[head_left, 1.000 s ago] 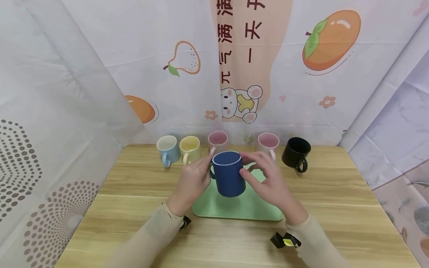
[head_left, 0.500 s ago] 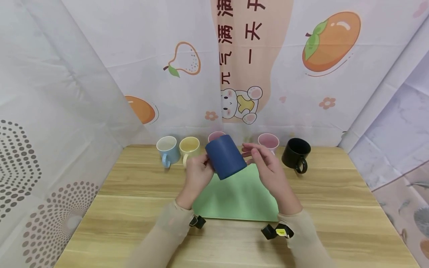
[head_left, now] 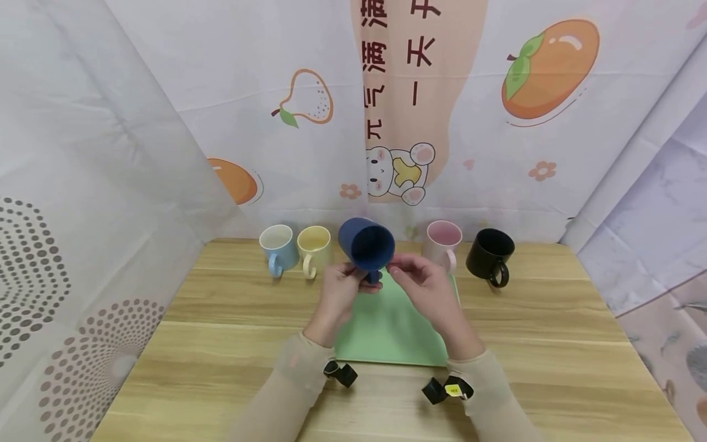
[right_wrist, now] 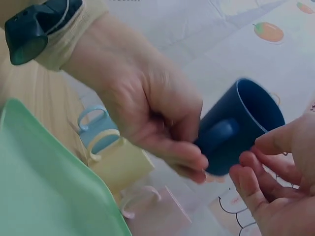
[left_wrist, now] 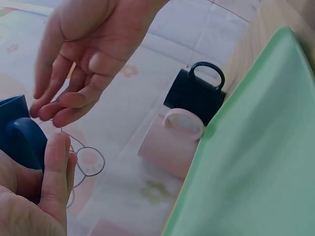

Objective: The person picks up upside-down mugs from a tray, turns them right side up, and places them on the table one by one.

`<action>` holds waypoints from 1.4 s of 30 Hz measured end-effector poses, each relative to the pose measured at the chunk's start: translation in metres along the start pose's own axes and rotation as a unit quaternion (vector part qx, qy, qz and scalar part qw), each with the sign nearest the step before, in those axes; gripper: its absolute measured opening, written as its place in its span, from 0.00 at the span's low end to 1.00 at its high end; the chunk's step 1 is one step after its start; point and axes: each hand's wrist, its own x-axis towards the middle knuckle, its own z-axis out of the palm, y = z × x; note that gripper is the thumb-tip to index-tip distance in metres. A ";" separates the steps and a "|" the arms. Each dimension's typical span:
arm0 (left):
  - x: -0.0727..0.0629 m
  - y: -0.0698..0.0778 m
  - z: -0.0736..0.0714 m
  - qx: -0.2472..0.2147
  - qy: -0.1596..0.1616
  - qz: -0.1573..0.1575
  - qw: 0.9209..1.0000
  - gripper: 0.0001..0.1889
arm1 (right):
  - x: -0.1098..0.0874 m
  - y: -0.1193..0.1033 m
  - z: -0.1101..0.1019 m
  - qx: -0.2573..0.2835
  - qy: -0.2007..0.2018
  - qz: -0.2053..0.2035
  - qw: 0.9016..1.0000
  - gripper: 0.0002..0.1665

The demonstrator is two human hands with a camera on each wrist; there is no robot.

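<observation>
A dark blue mug [head_left: 353, 236] hangs in the air above the far part of the green tray [head_left: 392, 325], tipped so its dark opening faces me. My left hand [head_left: 339, 291] grips it by the handle, fingers curled round; the left wrist view shows the blue handle [left_wrist: 27, 140] just above the left hand's fingers [left_wrist: 56, 167]. Close to the mug's rim is my right hand [head_left: 428, 288], fingers loosely bent. In the right wrist view its fingertips [right_wrist: 248, 172] lie beside the rim; whether they touch it is hard to tell.
Along the back of the wooden table [head_left: 232, 344] stand a light blue mug [head_left: 280, 255], a yellow mug [head_left: 317, 248], a pink mug [head_left: 439, 252] and a black mug [head_left: 486, 258]. Another pink mug [right_wrist: 157, 211] is hidden behind the blue one in the head view. A printed cloth [head_left: 309, 153] hangs behind.
The blue mug has turned from upright, through bottom towards me, to opening towards me. It has risen slightly. My right hand has left its side, opened, then come back near the rim.
</observation>
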 end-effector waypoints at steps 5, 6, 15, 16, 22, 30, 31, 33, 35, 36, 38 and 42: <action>0.000 -0.005 0.001 -0.034 0.005 -0.034 0.999 0.13 | -0.003 0.000 0.008 0.004 -0.008 0.018 1.000 0.14; 0.000 -0.006 0.001 -0.034 0.006 -0.036 0.999 0.13 | -0.003 0.001 0.009 0.003 -0.009 0.021 1.000 0.14; 0.001 -0.017 0.002 0.010 -0.005 -0.010 1.000 0.12 | -0.004 0.005 0.014 -0.011 -0.052 0.055 0.997 0.16; 0.001 -0.017 0.003 0.015 -0.007 -0.006 1.000 0.11 | -0.004 0.006 0.014 -0.010 -0.061 0.056 0.997 0.16; 0.001 -0.018 0.004 0.035 -0.017 0.007 0.999 0.11 | -0.005 0.006 0.015 -0.016 -0.062 0.058 0.996 0.13; 0.001 -0.019 0.004 0.108 -0.001 0.036 0.993 0.08 | -0.005 0.005 0.018 -0.002 -0.088 0.051 0.995 0.12; 0.002 -0.019 0.004 0.107 -0.003 0.035 0.994 0.08 | -0.005 0.004 0.018 -0.004 -0.086 0.049 0.995 0.12; 0.002 -0.019 0.003 0.100 -0.007 0.030 0.995 0.09 | -0.005 0.003 0.018 -0.012 -0.079 0.050 0.996 0.12; 0.002 -0.019 0.003 0.090 -0.012 0.024 0.996 0.09 | -0.006 0.002 0.018 -0.015 -0.070 0.052 0.996 0.12; 0.002 -0.019 0.003 0.087 -0.016 0.023 0.996 0.09 | -0.006 0.001 0.018 -0.015 -0.066 0.054 0.996 0.12; 0.002 -0.020 0.003 0.079 -0.026 0.020 0.996 0.10 | -0.006 0.001 0.019 -0.016 -0.056 0.057 0.997 0.12; 0.003 -0.021 0.004 0.067 -0.045 0.017 0.997 0.11 | -0.006 0.000 0.019 -0.009 -0.040 0.070 0.997 0.12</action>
